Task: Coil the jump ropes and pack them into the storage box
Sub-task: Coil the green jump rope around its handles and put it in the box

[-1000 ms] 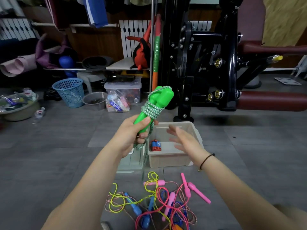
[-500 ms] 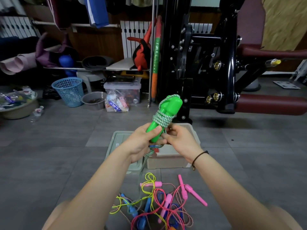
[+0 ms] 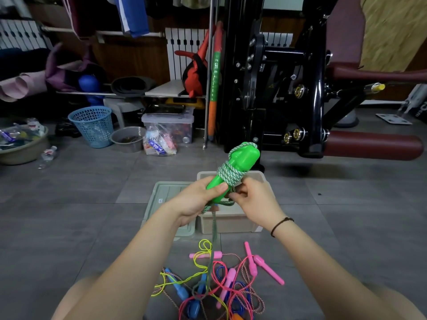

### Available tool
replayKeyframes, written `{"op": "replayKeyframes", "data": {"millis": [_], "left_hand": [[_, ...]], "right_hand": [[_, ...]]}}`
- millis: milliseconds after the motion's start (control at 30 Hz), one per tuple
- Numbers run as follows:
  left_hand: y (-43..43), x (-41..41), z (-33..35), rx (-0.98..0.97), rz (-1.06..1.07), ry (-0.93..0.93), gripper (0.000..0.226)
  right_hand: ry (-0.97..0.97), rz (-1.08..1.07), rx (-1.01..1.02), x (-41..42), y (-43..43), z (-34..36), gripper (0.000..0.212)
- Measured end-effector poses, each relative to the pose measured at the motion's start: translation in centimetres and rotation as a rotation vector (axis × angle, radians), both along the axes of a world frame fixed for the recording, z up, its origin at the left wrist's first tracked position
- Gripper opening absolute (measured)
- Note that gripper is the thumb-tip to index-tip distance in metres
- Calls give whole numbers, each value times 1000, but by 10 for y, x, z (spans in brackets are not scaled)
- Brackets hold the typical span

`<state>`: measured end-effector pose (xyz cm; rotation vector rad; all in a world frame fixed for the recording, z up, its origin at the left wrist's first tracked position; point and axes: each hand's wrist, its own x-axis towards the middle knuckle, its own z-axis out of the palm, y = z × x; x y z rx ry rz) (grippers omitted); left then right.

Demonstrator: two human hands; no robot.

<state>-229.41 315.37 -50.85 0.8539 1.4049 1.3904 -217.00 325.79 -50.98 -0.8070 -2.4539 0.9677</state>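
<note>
In the head view, the right hand (image 3: 256, 199) has changed most. A second ago it hung open over the box, apart from the bundle. Half a second ago it had closed in, and now it sits against the bundle, fingertips pinching the speckled rope (image 3: 227, 175) just below the wraps. The left hand (image 3: 198, 199) has kept its grip throughout, and the bundle now sits lower and closer to the box than before.

The left hand comes in from 7 o'clock, its fingers curled round the lower part of the green handles (image 3: 241, 161) with the thumb laid on top. The handles tilt up toward 1 o'clock, with several turns of rope wound round their middle. The right hand comes in from 5 o'clock, its fingers bent inward at the bundle's underside and a dark band (image 3: 280, 225) round the wrist. A loose tail of the rope drops from between the hands toward 6 o'clock, into the pile.

The storage box (image 3: 231, 224) stands on the floor directly behind and below the hands. Its lid (image 3: 166, 197) lies flat, touching it at 9 o'clock. At 6 o'clock of the box lie the loose jump ropes (image 3: 256, 265), a tangle of pink, blue and yellow.
</note>
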Motion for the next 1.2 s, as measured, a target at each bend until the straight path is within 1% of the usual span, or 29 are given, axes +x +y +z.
{"op": "replayKeyframes", "data": {"millis": [67, 133, 200, 233, 300, 333, 433, 500, 567, 600, 667, 733, 800, 867, 933, 1000, 1133, 1200], "left_hand": [[1, 0, 1, 31, -12, 26, 20], [1, -1, 4, 31, -42, 18, 20], [0, -3, 5, -24, -81, 25, 20], [-1, -3, 5, -57, -103, 47, 25], [-2, -3, 6, -98, -137, 129, 29], [-2, -3, 6, -86, -149, 165, 28], [-1, -2, 7, 29, -164, 158, 28], [-2, -3, 8, 26, -143, 153, 35], [-3, -7, 8, -20, -123, 157, 33], [-4, -9, 9, -38, -115, 165, 28], [-5, -14, 11, -49, -80, 191, 20], [-6, -18, 13, -62, -45, 224, 20], [-8, -21, 13, -77, -40, 222, 19], [-9, -22, 13, -59, 1, 208, 13], [-8, -26, 12, -34, 105, 219, 9], [-8, -34, 9, -15, 217, 260, 7], [-12, -52, 8, -6, 371, 395, 10], [-16, -60, 8, -47, 441, 554, 15]], "right_hand": [[96, -45, -89, 0, -5, -4, 21], [166, -89, -132, 0, -9, -5, 20], [249, -123, -184, 1, -9, -5, 25], [286, -132, -224, 1, -8, -6, 26], [316, -143, -276, 2, -5, -10, 24], [332, -139, -299, 3, -5, -10, 23], [386, -144, -376, 3, -6, -9, 35], [387, -131, -380, 2, -5, -10, 27], [366, -115, -432, 0, -4, -12, 23], [353, -92, -491, 0, -4, -11, 20], [296, -13, -675, 0, -9, -5, 13], [235, 19, -792, 2, -12, 2, 12], [168, 25, -786, 4, -9, 3, 18], [122, 33, -771, 5, -7, 3, 24], [107, 60, -773, 8, -5, 5, 28], [86, 98, -725, 11, -5, 10, 29], [34, 143, -623, 20, 1, 20, 31], [25, 183, -626, 27, 4, 27, 32]]}}
